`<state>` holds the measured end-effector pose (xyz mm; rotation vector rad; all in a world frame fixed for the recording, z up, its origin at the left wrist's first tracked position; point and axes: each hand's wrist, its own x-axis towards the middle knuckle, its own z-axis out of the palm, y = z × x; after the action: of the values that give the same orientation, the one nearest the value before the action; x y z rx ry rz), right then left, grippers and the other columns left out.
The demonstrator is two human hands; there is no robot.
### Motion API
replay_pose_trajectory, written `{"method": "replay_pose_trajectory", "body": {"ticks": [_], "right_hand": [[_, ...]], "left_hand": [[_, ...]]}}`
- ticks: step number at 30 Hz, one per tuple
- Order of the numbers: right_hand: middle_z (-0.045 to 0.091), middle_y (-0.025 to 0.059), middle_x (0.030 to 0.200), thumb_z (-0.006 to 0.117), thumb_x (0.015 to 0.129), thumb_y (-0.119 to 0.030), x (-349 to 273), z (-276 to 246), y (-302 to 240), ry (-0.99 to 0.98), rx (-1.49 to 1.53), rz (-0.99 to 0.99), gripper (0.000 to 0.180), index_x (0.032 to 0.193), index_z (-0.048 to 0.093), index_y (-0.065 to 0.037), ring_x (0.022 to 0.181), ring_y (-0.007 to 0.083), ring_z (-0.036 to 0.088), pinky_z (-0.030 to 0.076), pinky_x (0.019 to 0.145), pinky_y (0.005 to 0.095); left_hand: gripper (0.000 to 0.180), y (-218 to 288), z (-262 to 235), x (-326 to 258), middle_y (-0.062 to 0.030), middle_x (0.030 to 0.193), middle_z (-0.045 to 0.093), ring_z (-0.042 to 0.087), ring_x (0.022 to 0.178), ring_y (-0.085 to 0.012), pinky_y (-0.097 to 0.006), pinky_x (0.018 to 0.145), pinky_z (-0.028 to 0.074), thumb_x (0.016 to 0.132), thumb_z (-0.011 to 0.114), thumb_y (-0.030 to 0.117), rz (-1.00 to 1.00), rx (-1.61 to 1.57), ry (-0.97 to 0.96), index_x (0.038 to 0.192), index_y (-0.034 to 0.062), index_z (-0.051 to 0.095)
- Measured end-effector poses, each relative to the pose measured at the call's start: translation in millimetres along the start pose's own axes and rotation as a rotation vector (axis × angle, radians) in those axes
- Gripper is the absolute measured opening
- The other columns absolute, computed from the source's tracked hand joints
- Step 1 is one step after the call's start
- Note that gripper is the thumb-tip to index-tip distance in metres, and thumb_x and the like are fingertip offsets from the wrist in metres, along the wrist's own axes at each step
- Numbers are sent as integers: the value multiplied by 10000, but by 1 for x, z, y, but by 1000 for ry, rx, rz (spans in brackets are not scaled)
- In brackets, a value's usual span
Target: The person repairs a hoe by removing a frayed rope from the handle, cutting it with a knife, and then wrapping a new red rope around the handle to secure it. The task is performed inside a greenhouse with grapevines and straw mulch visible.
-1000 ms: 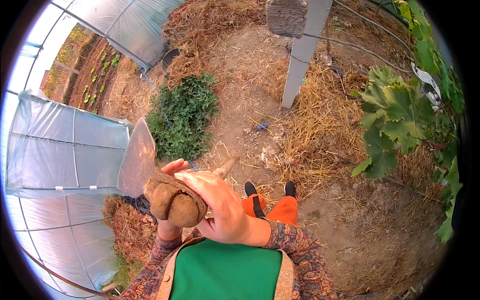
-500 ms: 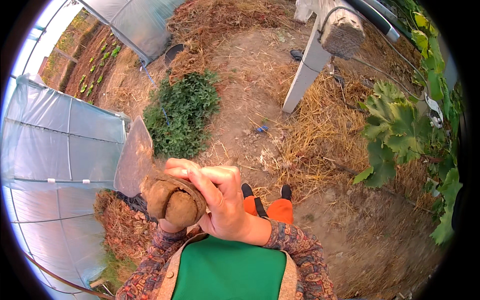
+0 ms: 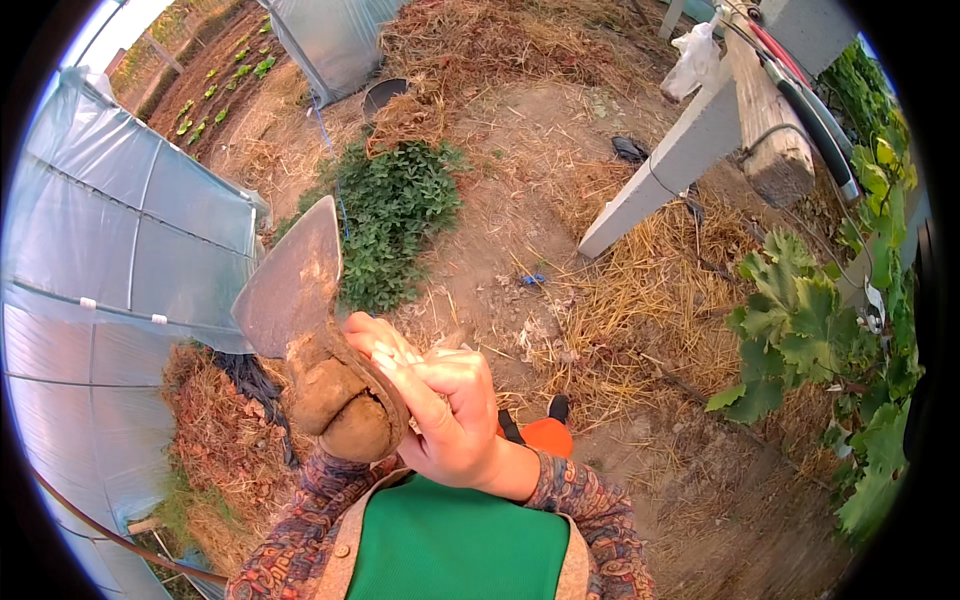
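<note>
A hoe [image 3: 290, 275] is held up close in front of my chest, its broad, flat metal blade pointing away to the upper left. Nearest to me is its rounded, soil-brown, cracked wooden end [image 3: 345, 405], set in a metal collar. My right hand [image 3: 450, 415] is closed against the right side of the collar, thumb and fingers bent. From the lower left my left sleeve [image 3: 335, 485] runs up under the hoe head, which hides most of my left hand; it appears to grip the handle. The rest of the handle is out of sight.
Plastic sheeting on a frame [image 3: 130, 220] stands at left, with a heap of dry plants [image 3: 220, 430] beside it. Leafy green plants [image 3: 400, 220] grow ahead. A concrete post [image 3: 660, 165], a wooden beam [image 3: 775, 140] and grapevine leaves [image 3: 800, 320] are at right. Straw [image 3: 640, 290] covers ground.
The view has swung, so the surroundings sit differently in it. The hoe blade has tilted more upright and shifted slightly right. Both hands stay at the hoe.
</note>
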<state>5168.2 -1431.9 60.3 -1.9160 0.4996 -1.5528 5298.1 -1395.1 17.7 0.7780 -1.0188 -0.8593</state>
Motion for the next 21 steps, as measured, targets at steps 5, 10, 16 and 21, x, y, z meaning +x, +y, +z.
{"method": "replay_pose_trajectory", "body": {"ticks": [5,10,16,21], "right_hand": [[606,102,1160,757,551,78,2,20,3,-40,65,-9,820,1343,572,-27,966,291,592,503,811,388],[599,118,1185,784,578,49,2,41,4,-105,154,17,769,1318,590,-33,1043,315,604,516,844,406],[553,83,1137,709,605,84,4,51,18,-152,159,4,720,1303,613,-68,979,249,566,460,829,376],[529,69,1107,693,594,98,19,41,34,-171,190,3,768,1337,610,-77,949,240,546,447,817,363]], "left_hand": [[211,29,-3,9,-29,975,481,529,916,-181,-334,840,481,949,649,286,14,55,51,1034,105,583],[198,39,-26,-1,-21,1000,492,518,965,-191,-334,895,447,952,637,262,27,146,98,1079,117,594],[211,38,-37,2,-30,1026,494,515,976,-196,-346,902,443,953,634,255,83,187,108,1101,111,592],[204,34,-21,17,-41,1036,499,521,962,-189,-337,893,445,962,625,251,7,294,141,1095,100,589]]}}
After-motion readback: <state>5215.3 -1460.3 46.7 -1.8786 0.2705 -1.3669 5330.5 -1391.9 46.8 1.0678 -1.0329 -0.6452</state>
